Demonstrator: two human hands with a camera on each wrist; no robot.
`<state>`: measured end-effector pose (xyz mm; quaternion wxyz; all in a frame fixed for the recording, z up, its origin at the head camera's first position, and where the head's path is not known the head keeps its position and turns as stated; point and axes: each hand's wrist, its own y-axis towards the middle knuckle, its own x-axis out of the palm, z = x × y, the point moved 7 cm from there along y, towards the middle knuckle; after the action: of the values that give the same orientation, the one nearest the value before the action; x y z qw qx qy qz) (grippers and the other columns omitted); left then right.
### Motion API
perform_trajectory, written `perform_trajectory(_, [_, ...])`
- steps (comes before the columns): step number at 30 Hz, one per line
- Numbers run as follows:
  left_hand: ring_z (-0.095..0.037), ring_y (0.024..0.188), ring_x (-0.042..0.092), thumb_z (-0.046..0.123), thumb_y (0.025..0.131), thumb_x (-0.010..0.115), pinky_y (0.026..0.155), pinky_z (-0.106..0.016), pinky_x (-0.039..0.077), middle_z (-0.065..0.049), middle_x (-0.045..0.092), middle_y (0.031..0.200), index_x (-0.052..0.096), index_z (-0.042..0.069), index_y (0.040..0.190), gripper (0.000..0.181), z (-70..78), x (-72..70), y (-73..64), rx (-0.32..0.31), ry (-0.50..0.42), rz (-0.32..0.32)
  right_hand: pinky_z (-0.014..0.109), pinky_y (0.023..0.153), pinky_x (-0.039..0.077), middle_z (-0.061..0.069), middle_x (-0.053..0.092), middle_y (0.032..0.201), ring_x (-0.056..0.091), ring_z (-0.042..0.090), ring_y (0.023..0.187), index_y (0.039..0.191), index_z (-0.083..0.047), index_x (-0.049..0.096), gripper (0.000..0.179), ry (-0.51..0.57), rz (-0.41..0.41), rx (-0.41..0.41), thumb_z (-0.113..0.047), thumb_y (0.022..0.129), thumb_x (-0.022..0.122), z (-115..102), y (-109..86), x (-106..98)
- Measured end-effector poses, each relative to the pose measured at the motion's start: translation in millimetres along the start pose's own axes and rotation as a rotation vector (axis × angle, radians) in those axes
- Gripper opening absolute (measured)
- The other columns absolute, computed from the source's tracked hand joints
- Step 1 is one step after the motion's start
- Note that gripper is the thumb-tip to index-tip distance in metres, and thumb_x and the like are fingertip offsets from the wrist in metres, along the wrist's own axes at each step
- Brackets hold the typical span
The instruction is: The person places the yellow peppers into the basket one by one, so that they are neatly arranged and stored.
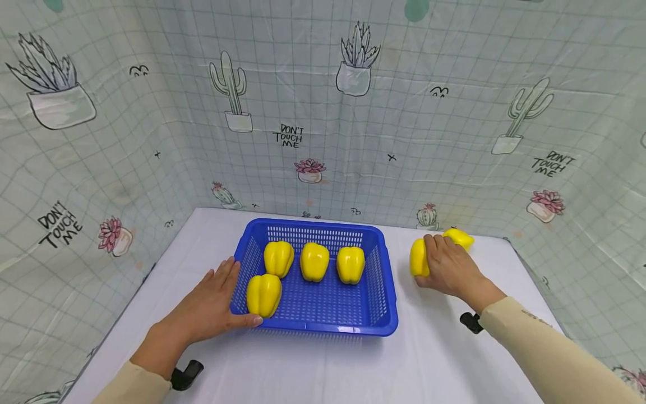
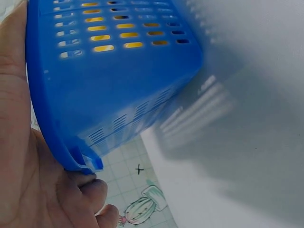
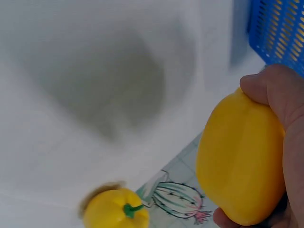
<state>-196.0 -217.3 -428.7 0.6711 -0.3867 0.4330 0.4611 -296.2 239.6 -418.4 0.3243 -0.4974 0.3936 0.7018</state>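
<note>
A blue plastic basket (image 1: pixel 323 325) with slotted walls stands on the white table, and several yellow bell peppers (image 1: pixel 314 262) lie inside it. My left hand (image 1: pixel 209 306) rests against the basket's near left corner, the thumb along the front rim and the fingers extended beside the left wall. To the right of the basket, my right hand (image 1: pixel 449 266) grips another yellow bell pepper (image 3: pixel 241 159) by its ends; the palm side hides part of it. Just beyond that hand lies one more bell pepper (image 1: pixel 458 238), whose green stem shows in the right wrist view.
A hanging cloth (image 1: pixel 323 112) printed with cacti surrounds the table (image 1: pixel 323 370) at the back and sides. Black straps (image 1: pixel 187 375) show at both wrists. The basket's right wall stands a short way left of the right hand.
</note>
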Motion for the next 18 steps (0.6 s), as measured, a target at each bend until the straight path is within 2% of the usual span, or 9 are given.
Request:
perform_trajectory(9, [-0.05,0.157,0.025,0.087,0.078,0.066,0.129,-0.064,0.018,-0.033,0.02,0.17,0.023,-0.012,0.162,0.137,1.7,1.8,-2.0,-0.007,0.022,-0.002,0.05,0.081,0.061,0.019,0.061,0.097,0.059,0.036,0.089,0.123,0.006,0.049,0.083,-0.001,0.06,-0.042,-0.045,0.072,0.09,-13,14.8,-33])
perform_trajectory(15, [-0.05,0.157,0.027,0.09,0.078,0.063,0.129,-0.064,0.019,-0.034,0.024,0.169,0.025,-0.012,0.161,0.137,2.9,0.3,-2.1,0.005,0.08,0.027,0.047,0.076,0.059,0.016,0.061,0.098,0.058,0.034,0.089,0.125,0.004,0.049,0.082,-0.007,0.057,-0.047,-0.047,0.074,0.089,-21,30.2,-54])
perform_trajectory(18, [-0.049,0.157,0.027,0.091,0.078,0.061,0.129,-0.064,0.02,-0.034,0.024,0.169,0.025,-0.012,0.161,0.137,3.3,-1.1,-1.6,0.012,0.095,0.034,0.047,0.077,0.059,0.016,0.061,0.099,0.059,0.034,0.09,0.125,0.004,0.05,0.08,-0.001,0.059,-0.049,-0.046,0.075,0.087,-28,39.8,-64])
